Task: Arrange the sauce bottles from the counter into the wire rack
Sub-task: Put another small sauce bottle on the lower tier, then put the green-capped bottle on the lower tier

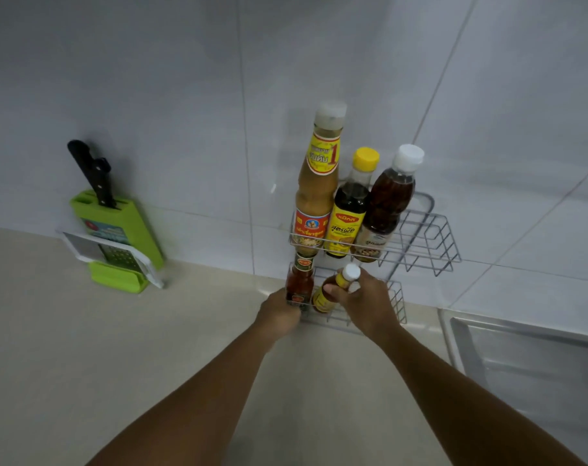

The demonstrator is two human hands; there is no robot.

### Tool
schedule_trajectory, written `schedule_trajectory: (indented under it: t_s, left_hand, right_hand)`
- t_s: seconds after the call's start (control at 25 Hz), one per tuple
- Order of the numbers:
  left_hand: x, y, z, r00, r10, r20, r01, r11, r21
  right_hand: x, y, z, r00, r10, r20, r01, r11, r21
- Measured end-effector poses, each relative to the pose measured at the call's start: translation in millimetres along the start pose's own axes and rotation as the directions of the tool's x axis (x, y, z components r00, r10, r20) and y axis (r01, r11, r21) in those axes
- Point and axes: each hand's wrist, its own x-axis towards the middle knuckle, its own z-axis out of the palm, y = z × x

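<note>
Small yellow-labelled sauce bottle (333,292) sits tilted in the lower tier (398,302) of the wire rack (433,237), right hand (361,301) wrapped around its neck under the white cap. Beside it, the red chilli sauce bottle (300,284) stands upright at the tier's left end, left hand (279,314) closed on its base. Up top, three bottles in a row: tall tan sauce (316,183), dark yellow-capped seasoning (349,206), dark white-capped bottle (386,200). Off left on the beige desk (84,348), a green knife block (117,237) leans against the tiles.
</note>
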Motion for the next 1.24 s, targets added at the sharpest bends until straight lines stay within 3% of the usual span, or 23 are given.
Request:
schedule_trajectory:
  t_s: [0.28, 0.72, 0.96, 1.12, 1.24]
  left_hand:
    - [12, -14, -5, 0.999, 0.001, 0.036, -0.001, 1.0, -0.014]
    - [-4, -5, -13, 0.997, -0.055, 0.05, 0.053, 0.998, 0.045]
    - [-32, -1, -28, 0.997, -0.048, 0.056, 0.04, 0.988, 0.152]
    - [-71, 3, -38, 0.978, 0.044, 0.202, -0.102, 0.952, 0.288]
    - [-106, -11, -35, 0.912, -0.032, 0.409, -0.181, 0.863, 0.472]
  right_hand:
    - [23, 6, 18, 0.988, -0.017, 0.151, 0.048, 0.978, -0.204]
    - [10, 7, 18, 0.982, 0.052, 0.183, -0.023, 0.987, -0.158]
    - [-19, 4, 8, 0.992, 0.059, 0.113, -0.04, 0.986, -0.161]
    - [-56, 1, -5, 0.995, 0.063, 0.08, -0.048, 0.984, -0.169]
    - [-101, 6, -13, 0.981, 0.108, 0.162, -0.076, 0.979, -0.192]
